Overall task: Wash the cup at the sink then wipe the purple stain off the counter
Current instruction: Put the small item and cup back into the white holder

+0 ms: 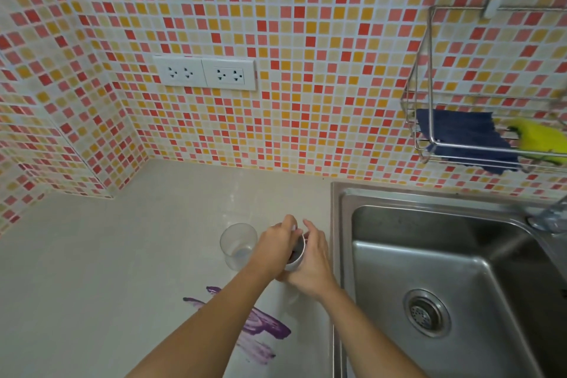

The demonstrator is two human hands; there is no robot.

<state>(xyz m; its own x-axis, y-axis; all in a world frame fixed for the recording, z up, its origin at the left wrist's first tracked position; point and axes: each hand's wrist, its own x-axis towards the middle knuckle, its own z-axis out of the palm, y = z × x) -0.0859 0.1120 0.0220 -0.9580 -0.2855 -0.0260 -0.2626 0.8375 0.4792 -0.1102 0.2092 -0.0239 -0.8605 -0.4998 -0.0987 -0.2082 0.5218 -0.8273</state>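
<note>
A small white cup (297, 258) with a dark inside sits between both my hands on the counter, just left of the sink (460, 273). My left hand (277, 244) grips its left side, fingers curled over the rim. My right hand (313, 258) wraps round its right side. A purple stain (264, 325) is smeared on the pale counter (122, 270) below the hands, partly hidden by my left forearm. A clear plastic cup (237, 244) stands upright just left of my left hand.
A steel sink with a drain (426, 313) fills the lower right, its tap base (549, 218) at the right edge. A wire rack (478, 132) on the tiled wall holds a blue cloth (463, 138) and a yellow sponge (543, 139). Wall sockets (205, 72) sit above the counter.
</note>
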